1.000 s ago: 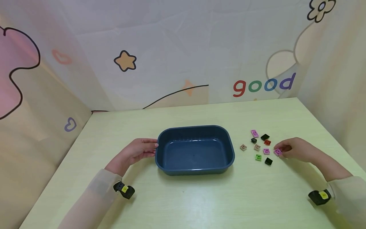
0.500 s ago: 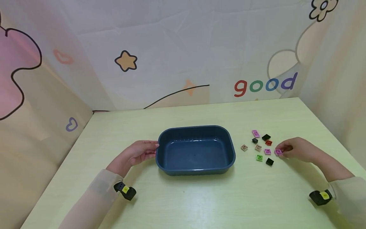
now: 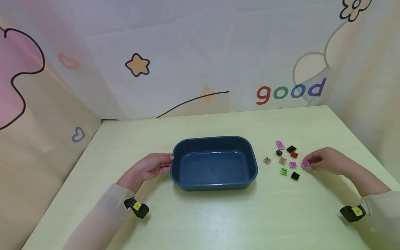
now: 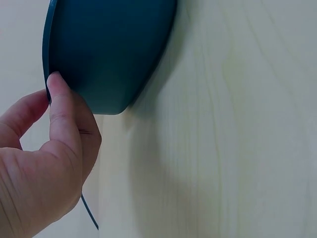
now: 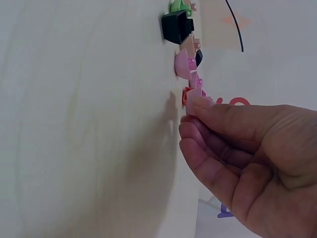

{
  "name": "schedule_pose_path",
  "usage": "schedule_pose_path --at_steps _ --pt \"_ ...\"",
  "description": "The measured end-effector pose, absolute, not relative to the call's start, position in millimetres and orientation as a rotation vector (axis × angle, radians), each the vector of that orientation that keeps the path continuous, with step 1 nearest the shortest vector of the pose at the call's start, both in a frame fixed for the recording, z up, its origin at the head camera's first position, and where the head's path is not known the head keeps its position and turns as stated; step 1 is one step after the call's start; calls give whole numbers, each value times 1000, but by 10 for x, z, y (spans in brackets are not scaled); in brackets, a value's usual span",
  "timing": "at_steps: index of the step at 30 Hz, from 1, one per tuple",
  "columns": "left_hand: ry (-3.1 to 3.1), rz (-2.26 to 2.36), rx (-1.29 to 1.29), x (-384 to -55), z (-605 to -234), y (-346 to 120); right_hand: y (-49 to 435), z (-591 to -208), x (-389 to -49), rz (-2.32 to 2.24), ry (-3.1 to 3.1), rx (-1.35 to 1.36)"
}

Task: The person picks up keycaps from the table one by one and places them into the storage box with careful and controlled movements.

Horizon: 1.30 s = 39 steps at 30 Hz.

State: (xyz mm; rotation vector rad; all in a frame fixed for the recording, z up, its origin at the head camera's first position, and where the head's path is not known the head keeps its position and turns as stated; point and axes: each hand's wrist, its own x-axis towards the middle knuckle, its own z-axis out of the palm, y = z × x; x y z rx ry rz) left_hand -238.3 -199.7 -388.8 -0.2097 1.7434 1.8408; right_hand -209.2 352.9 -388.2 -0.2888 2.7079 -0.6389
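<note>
In the head view, my left hand (image 3: 153,166) holds the left end of a dark blue plastic basin (image 3: 214,187), fingertips at its rim. The left wrist view has one fingertip (image 4: 57,82) against the basin's outer wall (image 4: 109,74). At the right, my right hand (image 3: 328,160) pinches a pink keycap (image 3: 305,164) between thumb and fingers, beside a loose group of keycaps. Seen from the right wrist, the thumb (image 5: 213,106) presses on the pinched keycap (image 5: 193,101), which partly covers a red one (image 5: 185,96) behind it.
Several keycaps lie between basin and right hand: another pink one (image 3: 292,165), a green one (image 3: 283,171), a black one (image 3: 295,176), a red one (image 3: 294,155) and a beige one (image 3: 267,160). A printed curtain (image 3: 187,52) borders the pale table (image 3: 200,218) at the back.
My right hand, pinching the pink keycap, has risen very slightly and the keycap's tilt has changed. My left hand stays at the basin. The head view has shifted a little.
</note>
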Motion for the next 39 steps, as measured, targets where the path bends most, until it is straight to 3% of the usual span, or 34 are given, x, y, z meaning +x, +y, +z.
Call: schedule_pose_path --at_steps 39 --pt "1728 1868 -229 -2374 -3903 -1996 3365 -3358 -2254 -623 2765 -368"
